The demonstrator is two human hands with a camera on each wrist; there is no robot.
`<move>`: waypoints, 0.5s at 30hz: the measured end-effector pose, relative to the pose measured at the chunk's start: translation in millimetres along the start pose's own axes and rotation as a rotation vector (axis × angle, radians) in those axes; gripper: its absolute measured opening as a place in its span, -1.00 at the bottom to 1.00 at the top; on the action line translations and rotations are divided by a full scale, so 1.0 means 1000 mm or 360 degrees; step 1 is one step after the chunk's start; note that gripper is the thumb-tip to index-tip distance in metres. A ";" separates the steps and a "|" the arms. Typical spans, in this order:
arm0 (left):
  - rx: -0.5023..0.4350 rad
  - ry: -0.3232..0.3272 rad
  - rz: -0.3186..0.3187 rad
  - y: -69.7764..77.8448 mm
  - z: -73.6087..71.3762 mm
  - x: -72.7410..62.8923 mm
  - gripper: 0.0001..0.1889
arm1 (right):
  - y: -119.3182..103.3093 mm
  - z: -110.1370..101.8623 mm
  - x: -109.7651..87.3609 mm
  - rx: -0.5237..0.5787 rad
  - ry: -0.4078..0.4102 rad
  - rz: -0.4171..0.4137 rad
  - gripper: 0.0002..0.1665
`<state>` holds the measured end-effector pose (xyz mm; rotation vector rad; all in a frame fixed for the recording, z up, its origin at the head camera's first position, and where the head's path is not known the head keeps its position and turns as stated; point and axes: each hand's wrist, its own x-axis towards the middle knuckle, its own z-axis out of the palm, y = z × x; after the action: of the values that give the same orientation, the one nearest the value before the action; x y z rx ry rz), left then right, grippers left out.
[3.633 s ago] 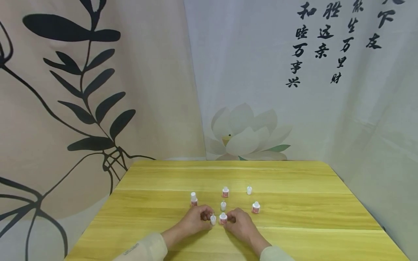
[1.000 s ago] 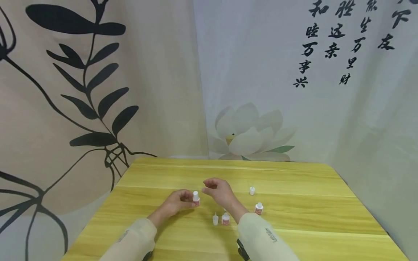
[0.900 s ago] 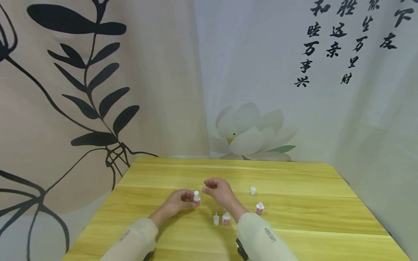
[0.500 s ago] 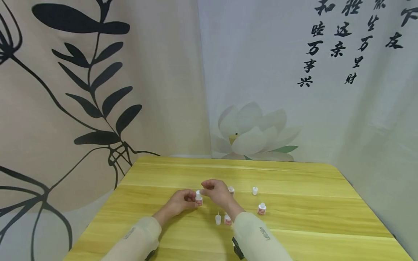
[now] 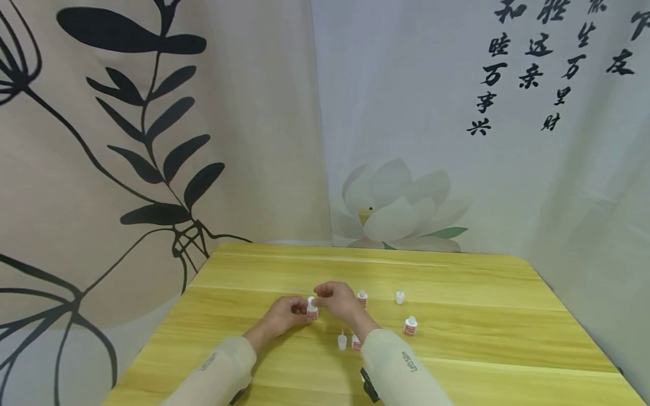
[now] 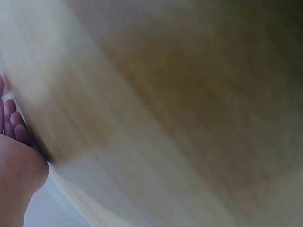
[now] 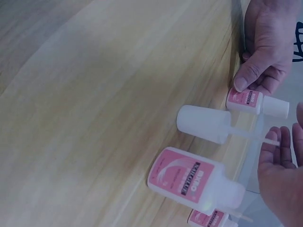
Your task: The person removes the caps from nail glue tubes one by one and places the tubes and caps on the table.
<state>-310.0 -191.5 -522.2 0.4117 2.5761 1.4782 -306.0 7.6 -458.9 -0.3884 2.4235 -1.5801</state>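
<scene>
The capped nail glue bottle, white with a pink label, stands upright on the counter, pinched at its side by the left hand. The right hand is beside its white cap, fingers loosely bent and partly spread; whether they touch the cap cannot be told. Nearer the person, a brush cap stands with its thin stem pointing up, just beside an uncapped bottle that the right sleeve partly covers in the head view. Beyond the right wrist stands another labelled bottle; farther right are a small white cap and, nearer the person, a further bottle. Behind the counter hangs a pale cloth printed with dark leaves, a lotus and black Chinese characters.
</scene>
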 end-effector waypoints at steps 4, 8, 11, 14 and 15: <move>0.0007 0.0007 0.0026 -0.001 0.001 0.000 -0.78 | 0.001 0.001 0.001 -0.0006 0.0001 -0.0002 -0.62; 0.0006 0.0011 0.0037 0.000 0.002 -0.001 -0.79 | 0.002 0.002 0.001 -0.0021 0.0005 0.0000 -0.63; 0.0006 0.0018 0.0039 0.002 0.001 -0.001 -0.79 | 0.002 0.003 0.001 -0.0024 0.0005 0.0002 -0.64; -0.0016 0.0017 0.0046 0.002 0.002 -0.001 -0.80 | 0.004 0.004 0.001 -0.0030 -0.0001 0.0000 -0.63; -0.0029 0.0015 0.0044 0.002 0.002 -0.001 -0.80 | 0.004 0.005 0.001 -0.0032 -0.0003 0.0003 -0.64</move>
<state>-307.9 -189.1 -521.4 0.4408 2.5727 1.5148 -306.2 4.6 -464.4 -0.3906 2.4398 -1.5548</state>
